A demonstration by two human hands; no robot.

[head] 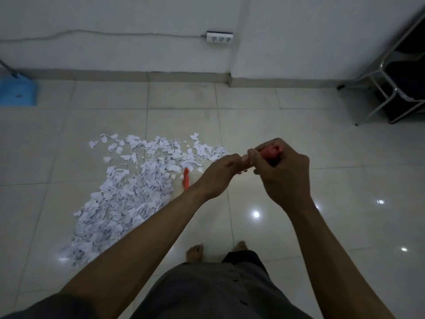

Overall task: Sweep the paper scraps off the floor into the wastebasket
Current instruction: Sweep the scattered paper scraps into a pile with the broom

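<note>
Paper scraps (128, 187): white heap on the glossy tiled floor (299, 125), left of centre.
Orange handle (186, 178): top clasped in right hand (285, 173), left hand (218, 178) curled round it below.
Blue dustpan (18, 93): floor's far left edge, against the wall.
Power strip (219, 37): on the wall.
Chair (391, 88): far right corner.

The red handle (271, 152) is largely hidden by the right hand (285, 173) and left hand (218, 177); the orange stretch (186, 178) below is perhaps its lower part. The blue dustpan (18, 93) is cut off at the left edge.
</note>
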